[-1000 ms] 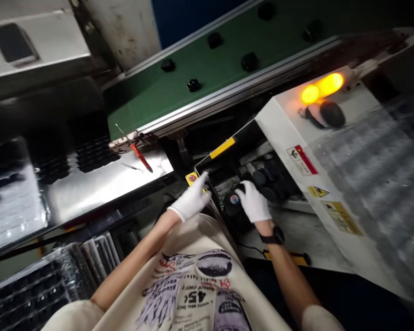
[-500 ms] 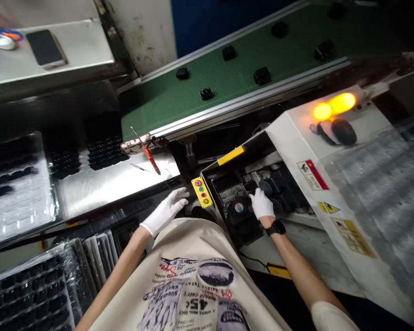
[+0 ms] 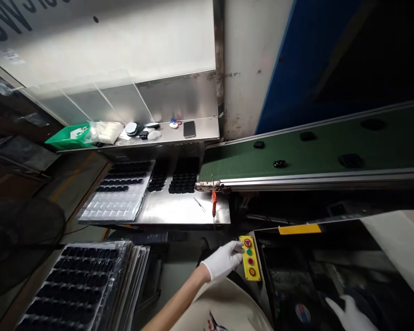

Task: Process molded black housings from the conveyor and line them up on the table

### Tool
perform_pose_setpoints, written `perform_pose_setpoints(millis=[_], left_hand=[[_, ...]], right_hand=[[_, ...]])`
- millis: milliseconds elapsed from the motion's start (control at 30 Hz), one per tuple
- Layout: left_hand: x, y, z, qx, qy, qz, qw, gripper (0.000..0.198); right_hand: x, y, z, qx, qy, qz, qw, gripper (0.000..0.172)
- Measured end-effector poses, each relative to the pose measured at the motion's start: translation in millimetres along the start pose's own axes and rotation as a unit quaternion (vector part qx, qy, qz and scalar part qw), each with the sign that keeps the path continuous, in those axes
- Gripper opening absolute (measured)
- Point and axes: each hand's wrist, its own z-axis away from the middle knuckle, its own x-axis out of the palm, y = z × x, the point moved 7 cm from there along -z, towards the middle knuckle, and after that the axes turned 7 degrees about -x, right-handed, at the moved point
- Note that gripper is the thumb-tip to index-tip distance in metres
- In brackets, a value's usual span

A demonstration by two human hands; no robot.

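Note:
My left hand (image 3: 224,261), in a white glove, is beside the yellow button panel (image 3: 250,258). Its fingers are stretched toward the panel's left edge, and I cannot tell whether they touch it. The panel carries a red stop knob (image 3: 247,242) and several coloured buttons. My right hand (image 3: 352,315), also gloved, is low at the right inside the open machine box (image 3: 286,276). Its thumb and fingers are apart beside dark rounded parts, and nothing shows in them. Shadow and the frame edge hide part of that hand.
A green conveyor belt (image 3: 234,163) bears several black parts. An orange-handled screwdriver (image 3: 214,202) and tweezers (image 3: 199,204) lie by the metal table's edge. A tray (image 3: 113,209) and stacked trays (image 3: 131,271) stand left. A phone (image 3: 189,129) and green bin (image 3: 71,137) are on the shelf.
The view has swung left and up, so more shelf and trays show. My left hand has come closer to the button panel. My right hand remains in the machine box, its fingers now apart.

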Motion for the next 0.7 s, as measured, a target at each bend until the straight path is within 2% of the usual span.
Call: perform_pose_setpoints(millis=[133,233,267,333,433,567,700], left_hand=[[4.1,0,-6,0.017,-0.002,-0.014,1.000,0.059],[8.1,-3,-11,0.025,-0.004,-0.004,1.000,0.059],[10.1,-4,-12,0.028,-0.009,0.005,1.000,0.060],[15.2,-6,-13,0.031,-0.022,0.024,0.999,0.064],[22.3,-7,-18,0.026,-0.041,0.035,0.998,0.070],[23.3,-4,-23,0.002,-0.049,0.036,0.998,0.071],[11.3,-8,-22,-0.036,-0.019,0.067,0.997,0.074]], right_hand=[[-6,-19,5,-0.045,0.079,0.071,0.993,0.054],[-2,-40,16,-0.082,0.069,0.134,0.985,0.050],[-3,-47,20,-0.074,0.052,0.160,0.983,0.050],[-7,-56,23,-0.005,0.004,0.208,0.978,0.056],[-5,-63,14,0.087,-0.112,0.202,0.969,0.057],[-5,-53,-19,0.133,-0.104,0.201,0.965,0.060],[3,-38,-28,0.146,-0.072,0.201,0.966,0.067]])
